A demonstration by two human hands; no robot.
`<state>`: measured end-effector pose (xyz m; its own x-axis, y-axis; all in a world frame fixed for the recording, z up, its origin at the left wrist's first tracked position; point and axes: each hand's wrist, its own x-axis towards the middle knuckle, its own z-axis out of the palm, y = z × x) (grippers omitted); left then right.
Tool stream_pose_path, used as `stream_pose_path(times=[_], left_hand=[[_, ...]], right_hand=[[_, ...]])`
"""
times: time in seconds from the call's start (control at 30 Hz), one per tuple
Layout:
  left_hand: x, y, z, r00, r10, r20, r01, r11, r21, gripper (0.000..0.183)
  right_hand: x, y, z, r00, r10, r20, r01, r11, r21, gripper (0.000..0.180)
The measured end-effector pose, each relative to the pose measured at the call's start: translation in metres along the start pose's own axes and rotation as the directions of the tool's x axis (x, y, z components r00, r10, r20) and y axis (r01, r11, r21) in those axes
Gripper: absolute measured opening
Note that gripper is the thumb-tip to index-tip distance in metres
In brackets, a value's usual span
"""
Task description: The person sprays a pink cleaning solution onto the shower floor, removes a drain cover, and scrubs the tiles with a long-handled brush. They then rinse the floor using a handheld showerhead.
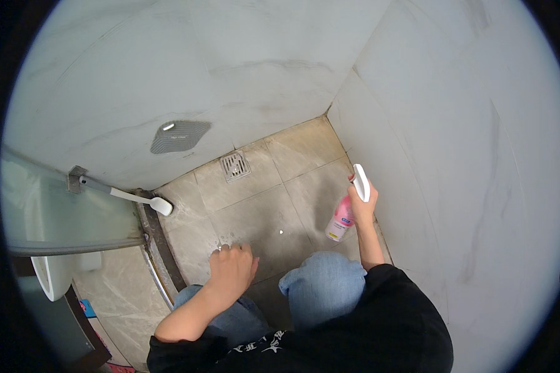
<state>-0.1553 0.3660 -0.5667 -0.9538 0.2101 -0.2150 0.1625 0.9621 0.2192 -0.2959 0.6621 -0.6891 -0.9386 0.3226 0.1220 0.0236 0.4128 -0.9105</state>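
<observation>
My right hand (365, 205) is wrapped around the neck of a pink spray bottle (339, 223) with a white trigger head (361, 183). The bottle tilts above the floor tiles near the right wall, its base towards me. My left hand (233, 268) is held over the tiles, back of the hand up and fingers curled down out of sight. Whether anything is in its fingers is hidden. Small wet drops or foam (221, 245) show on the tiled floor (247, 210) just beyond its knuckles.
A square metal floor drain (235, 166) lies by the back wall. A white-headed cleaning brush (130, 196) leans at the frosted glass panel (74, 212). A dark raised sill (161, 242) borders the floor on the left. A grey ridged plate (179, 136) is on the wall.
</observation>
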Motion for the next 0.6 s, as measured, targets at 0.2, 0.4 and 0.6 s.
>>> stream_pose_path(times=[0.2, 0.4, 0.6], left_hand=[[0.005, -0.006, 0.01, 0.996, -0.015, 0.092, 0.017, 1.0, -0.02, 0.029], [0.002, -0.021, 0.014, 0.987, -0.06, 0.148, 0.063, 0.998, -0.018, 0.031], [0.002, -0.022, 0.011, 0.984, -0.07, 0.164, 0.079, 0.996, -0.048, 0.032]], right_hand=[[-0.007, -0.009, -0.002, 0.998, 0.027, -0.058, -0.039, 0.976, -0.213, 0.018], [-0.002, -0.008, -0.009, 0.993, -0.116, 0.013, 0.115, 0.961, -0.251, 0.02], [0.005, 0.003, 0.001, 0.991, -0.132, -0.005, 0.128, 0.968, -0.217, 0.022]])
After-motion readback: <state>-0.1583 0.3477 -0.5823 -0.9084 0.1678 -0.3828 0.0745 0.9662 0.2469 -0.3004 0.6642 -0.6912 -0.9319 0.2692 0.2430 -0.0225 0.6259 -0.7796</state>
